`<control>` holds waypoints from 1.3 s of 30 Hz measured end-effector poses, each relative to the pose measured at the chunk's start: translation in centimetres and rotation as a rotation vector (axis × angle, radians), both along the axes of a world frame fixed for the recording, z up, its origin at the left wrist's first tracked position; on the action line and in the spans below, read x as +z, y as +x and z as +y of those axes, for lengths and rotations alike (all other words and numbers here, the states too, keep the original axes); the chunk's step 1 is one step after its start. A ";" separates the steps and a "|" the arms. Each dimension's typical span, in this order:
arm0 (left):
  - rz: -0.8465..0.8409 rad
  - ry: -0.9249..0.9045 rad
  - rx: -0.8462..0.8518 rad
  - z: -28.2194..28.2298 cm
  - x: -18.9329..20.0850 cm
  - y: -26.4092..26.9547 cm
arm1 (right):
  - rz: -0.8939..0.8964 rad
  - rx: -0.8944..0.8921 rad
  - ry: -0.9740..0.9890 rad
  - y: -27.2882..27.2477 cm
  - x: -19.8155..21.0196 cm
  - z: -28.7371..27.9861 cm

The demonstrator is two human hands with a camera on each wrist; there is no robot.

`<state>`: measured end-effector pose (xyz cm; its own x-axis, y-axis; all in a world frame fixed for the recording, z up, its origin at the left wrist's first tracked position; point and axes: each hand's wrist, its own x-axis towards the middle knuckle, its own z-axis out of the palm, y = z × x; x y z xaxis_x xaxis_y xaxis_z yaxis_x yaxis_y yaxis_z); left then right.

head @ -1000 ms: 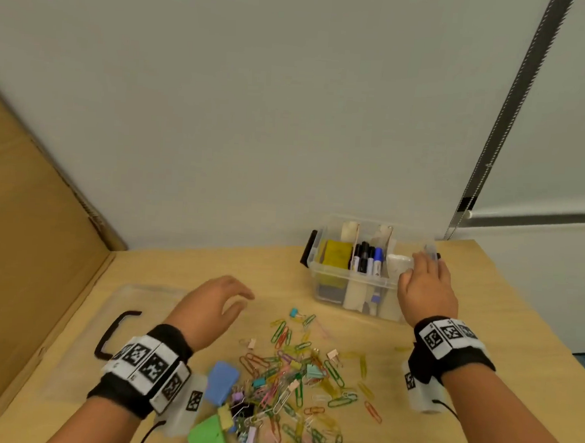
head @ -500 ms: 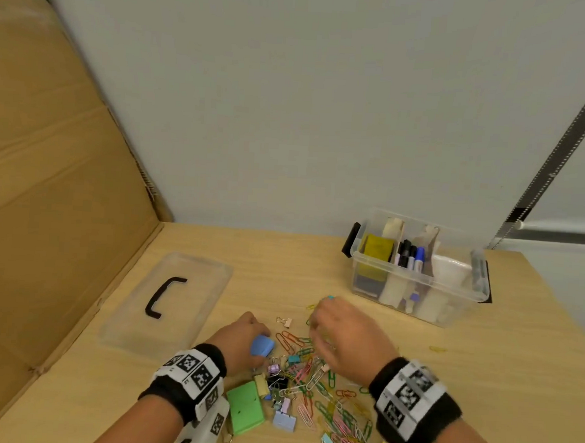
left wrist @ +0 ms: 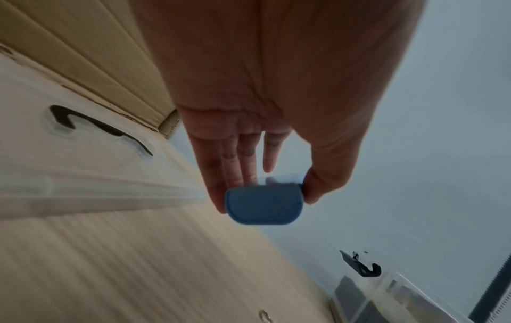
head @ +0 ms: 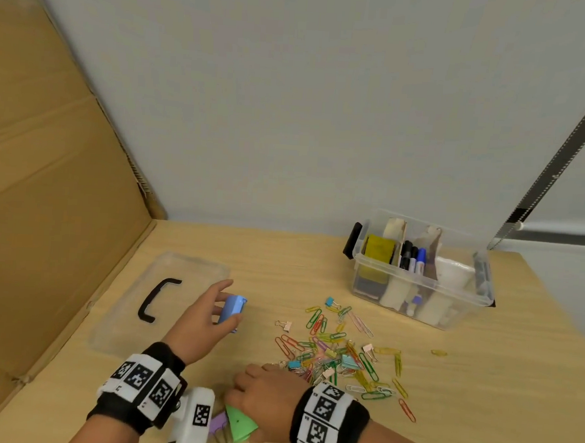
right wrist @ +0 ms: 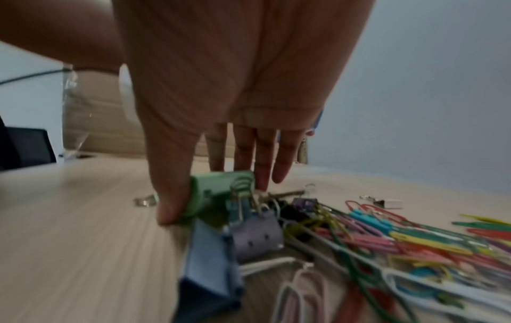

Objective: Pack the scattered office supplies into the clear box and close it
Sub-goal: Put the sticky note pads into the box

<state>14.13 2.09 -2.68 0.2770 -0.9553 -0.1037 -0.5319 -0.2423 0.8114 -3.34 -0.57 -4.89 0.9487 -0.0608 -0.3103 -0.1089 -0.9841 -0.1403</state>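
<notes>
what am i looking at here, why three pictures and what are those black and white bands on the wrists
No machine here: a person is tidying a desk with bare hands. The patterned bands are wrist straps that carry small cameras. The big picture comes from a camera on the person's head; the other two look along each hand from the wrists.

The left hand holds a small blue item between thumb and fingers, above the wooden table. The right hand grips a green binder clip at the edge of a pile of coloured paper clips.

Farther back stands the clear box, open, with markers inside. Its lid lies flat to the left.
</notes>
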 end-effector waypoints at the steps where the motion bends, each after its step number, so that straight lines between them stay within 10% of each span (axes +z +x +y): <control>1: 0.006 -0.012 0.012 -0.1 -0.1 0.1 | -0.012 -0.023 0.028 0.0 0.1 -0.1; 10: 0.074 -0.019 0.015 -0.9 -1.2 -0.1 | -0.355 -0.746 0.711 -6.1 7.9 -6.8; 17: 0.081 -0.025 -0.017 -1.8 -1.3 -1.2 | -1.044 -1.147 1.647 -11.3 10.4 -16.4; 21: 0.087 -0.040 -0.025 -2.0 -1.3 -1.6 | -1.058 -1.355 1.272 -11.9 10.7 -20.8; 25: 0.092 -0.069 -0.019 -2.1 -1.3 -1.9 | -0.592 -1.391 0.461 -10.7 9.7 -24.4; 29: 0.097 -0.080 -0.024 -2.1 -1.1 -2.2 | -0.250 -1.253 0.114 -9.0 10.0 -24.3; 39: 0.116 -0.055 -0.014 -1.9 -1.4 -2.4 | -0.561 -1.455 0.989 -10.7 10.5 -23.9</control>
<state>11.75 0.23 -4.07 0.2532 -0.9640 -0.0818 -0.4364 -0.1892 0.8796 -14.03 -24.50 5.66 0.3119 -0.8408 -0.4424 -0.4358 0.2872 -0.8530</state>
